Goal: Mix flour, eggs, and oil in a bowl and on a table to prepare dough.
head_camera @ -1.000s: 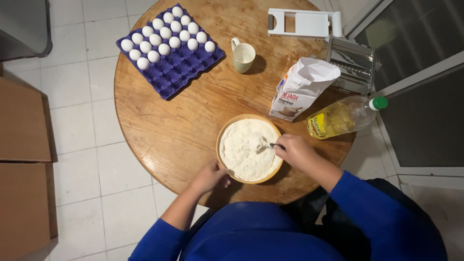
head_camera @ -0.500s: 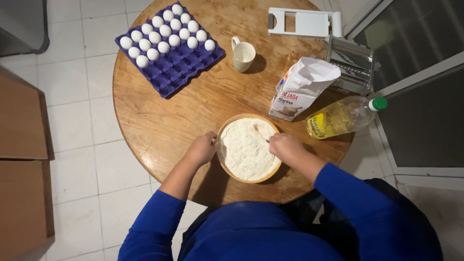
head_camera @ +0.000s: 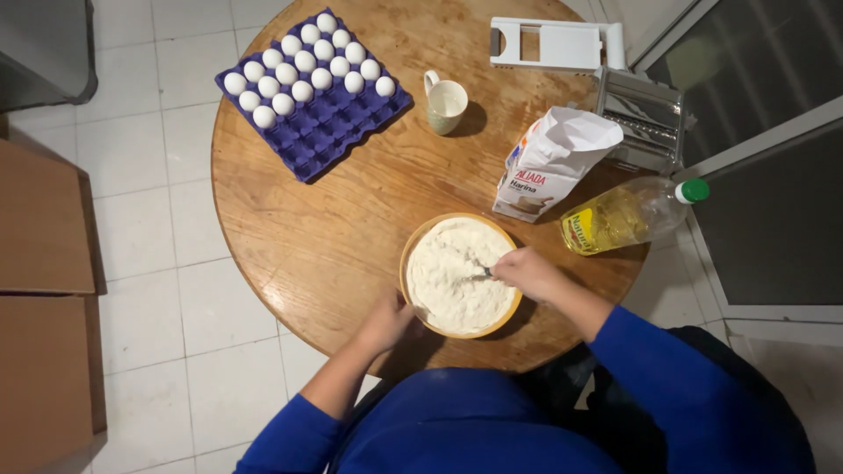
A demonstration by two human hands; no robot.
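Left hand point(head_camera: 386, 323) clamps the bowl point(head_camera: 413, 250) steady at lower centre while right hand point(head_camera: 527, 272), grip closed on a utensil point(head_camera: 479, 274), works the flour point(head_camera: 457, 272).

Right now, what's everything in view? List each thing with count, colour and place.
table: one, round, wooden, centre
bowl: one, yellow rim, full of white flour, near edge
utensil: one, metal, in the flour
egg tray: one, purple, far left
eggs: fifteen, white, in tray
mug: one, pale, far centre
flour bag: one, white, open, right
oil bottle: one, yellow, green cap, lying right
slicer: one, white, far right
pasta machine: one, metal, right
left hand: on bowl rim
right hand: gripping utensil
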